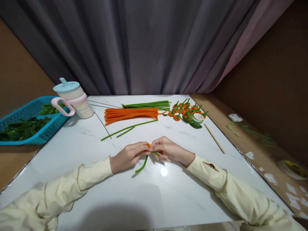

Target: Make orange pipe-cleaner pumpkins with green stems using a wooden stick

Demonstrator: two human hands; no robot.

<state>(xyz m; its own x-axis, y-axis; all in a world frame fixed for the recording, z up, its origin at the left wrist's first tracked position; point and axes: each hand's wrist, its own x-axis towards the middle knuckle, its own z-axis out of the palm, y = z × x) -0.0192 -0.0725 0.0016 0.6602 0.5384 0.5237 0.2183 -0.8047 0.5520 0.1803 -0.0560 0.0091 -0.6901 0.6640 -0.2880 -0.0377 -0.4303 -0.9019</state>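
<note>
Over the middle of the white table, my left hand [130, 156] pinches a small orange pipe-cleaner piece [148, 145], mostly hidden by the fingers. A green pipe cleaner [143, 166] hangs down from it in a bend. My right hand [169, 148] meets the left fingertips, its thumb and fingers closed on the green pipe cleaner, whose short end shows below them. Beyond my hands lie two loose green pipe cleaners [130, 130], a bundle of orange pipe cleaners [132, 115] and a bundle of green pipe cleaners [146, 104].
Several finished orange-and-green pieces [184, 109] cluster at the back right, beside a white tape roll [198, 117] and a thin wooden stick [215, 138]. On the left stand a tumbler [77, 99] and a blue basket [53, 125] with green leaf shapes. A grey curtain [144, 48] hangs behind.
</note>
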